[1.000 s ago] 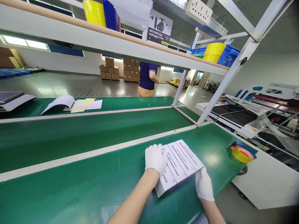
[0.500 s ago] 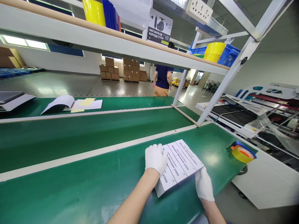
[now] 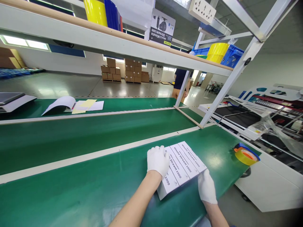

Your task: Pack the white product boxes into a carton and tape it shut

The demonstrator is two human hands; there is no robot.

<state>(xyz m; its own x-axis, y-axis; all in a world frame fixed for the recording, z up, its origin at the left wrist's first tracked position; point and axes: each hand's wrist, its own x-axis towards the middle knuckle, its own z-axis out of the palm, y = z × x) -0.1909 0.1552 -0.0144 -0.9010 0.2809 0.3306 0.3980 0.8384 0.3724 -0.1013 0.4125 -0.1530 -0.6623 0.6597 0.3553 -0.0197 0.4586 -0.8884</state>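
Co-worker [image 3: 180, 84] farther right; boxes [image 3: 181, 165] between flat, ungripping fingers [image 3: 158, 148] of both hands.

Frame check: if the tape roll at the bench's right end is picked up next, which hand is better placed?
Probably the right hand. It rests on the near right corner of the white boxes, on the tape roll's side; the left hand lies on their far left edge and would have to cross over.
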